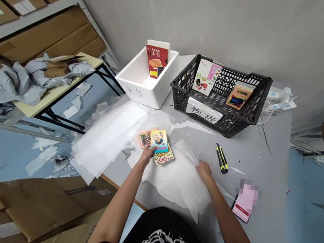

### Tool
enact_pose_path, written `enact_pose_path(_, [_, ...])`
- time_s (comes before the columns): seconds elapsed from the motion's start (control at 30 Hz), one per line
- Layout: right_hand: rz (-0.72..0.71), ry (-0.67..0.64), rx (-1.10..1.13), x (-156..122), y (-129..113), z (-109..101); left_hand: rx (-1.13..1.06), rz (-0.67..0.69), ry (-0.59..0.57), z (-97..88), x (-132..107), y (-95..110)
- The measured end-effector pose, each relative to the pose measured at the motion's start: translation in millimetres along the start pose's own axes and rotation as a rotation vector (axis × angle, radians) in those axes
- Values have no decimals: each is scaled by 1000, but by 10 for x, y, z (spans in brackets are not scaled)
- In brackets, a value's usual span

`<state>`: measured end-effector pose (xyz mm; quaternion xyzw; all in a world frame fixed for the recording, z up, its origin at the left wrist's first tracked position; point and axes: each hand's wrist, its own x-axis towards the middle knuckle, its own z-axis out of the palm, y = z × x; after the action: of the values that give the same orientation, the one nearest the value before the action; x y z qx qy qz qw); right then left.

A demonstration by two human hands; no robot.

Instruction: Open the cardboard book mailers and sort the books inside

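My left hand grips the lower edge of a small yellow-and-blue book. Partly under that book lie another booklet with a patterned cover and an orange one. White packing foam sheet spreads beneath them over the table. To the right, my right hand is closed on the edge of a foam sheet piece, its fingertips partly hidden. A yellow-and-black utility knife rests just beyond that hand.
Behind stand a white foam box with books and a black plastic crate with books. A pink phone lies at the right. More foam sheets hang over the table's left edge. Cardboard boxes crowd the lower left.
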<state>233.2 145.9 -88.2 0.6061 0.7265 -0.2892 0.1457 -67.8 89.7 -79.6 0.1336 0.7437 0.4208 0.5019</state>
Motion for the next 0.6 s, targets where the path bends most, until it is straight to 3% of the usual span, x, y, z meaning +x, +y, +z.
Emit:
enact_pose_path(0.13, [-71, 24, 61, -209, 278, -403, 79, -43, -61, 106, -167, -224])
enact_pose_path(0.27, [-110, 262, 375, -455, 493, -906, 251, -50, -182, 590, -372, -544])
enact_pose_path(0.37, [-186, 298, 740, -592, 392, -1140, 433, -19, -189, 977, -510, -738])
enact_pose_path(0.43, [-196, 245, 977, -625, 236, -1175, 559, 12, -153, 1090, -580, -787])
enact_pose_path(0.5, [-173, 179, 1161, -599, 78, -1113, 675, 63, -86, 1018, -609, -756])
enact_pose_path(0.6, [-134, 119, 1325, -471, -80, -881, 815, 161, 90, 573, -537, -593])
